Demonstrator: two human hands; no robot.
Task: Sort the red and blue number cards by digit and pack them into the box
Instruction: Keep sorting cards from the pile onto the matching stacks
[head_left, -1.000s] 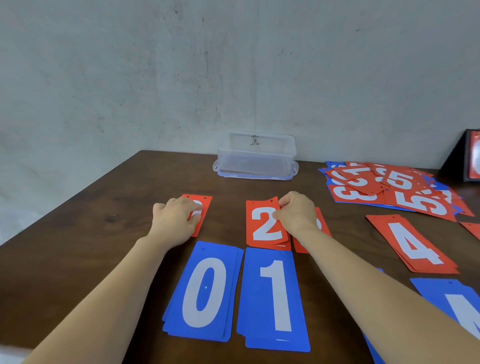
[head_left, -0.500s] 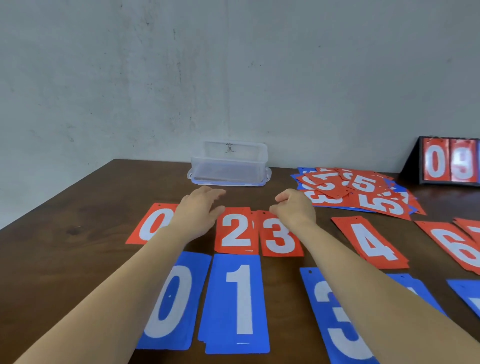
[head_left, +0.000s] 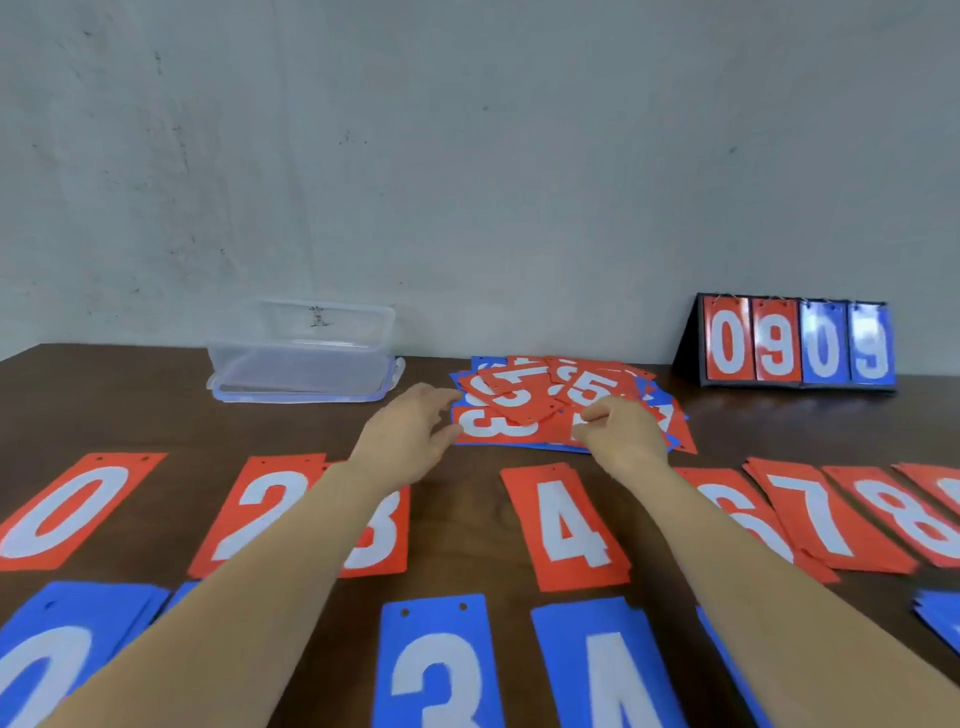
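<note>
Head view: a dark brown wooden table (head_left: 130, 405) runs up to a grey plaster wall (head_left: 467, 156). At its far edge, left of the middle, stands a clear rectangular plastic box (head_left: 301, 353). At the far right a black folding tabletop scoreboard (head_left: 795, 343) shows red 0 and 9, then blue 0 and 9. Between them, near the far edge, lies a loose heap of red and blue number cards (head_left: 519, 410) overlapping at odd angles, with 3s and a 5 on top.

The left hand (head_left: 410, 431) hovers at the heap's left side with its fingers straight and slightly spread, the tips just beside a red 3. The right hand (head_left: 623, 434) is over the heap's near edge with fingers curled and thumb close to the forefinger; I cannot tell whether it pinches a card.

Across the middle of the table is a row of sorted red stacks: the red 0 stack (head_left: 67, 509), red 2 stack (head_left: 260, 509), red 3 stack (head_left: 379, 535) partly under the left forearm, red 4 stack (head_left: 566, 525), red 6 stack (head_left: 727, 499) under the right forearm, red 7 stack (head_left: 810, 514) and red 8 stack (head_left: 904, 519).

Along the near edge lie the blue 0 stack (head_left: 47, 665), blue 3 card (head_left: 436, 670) and blue 4 card (head_left: 602, 670). More blue cards (head_left: 940, 618) lie at the right edge, digits out of view.
</note>
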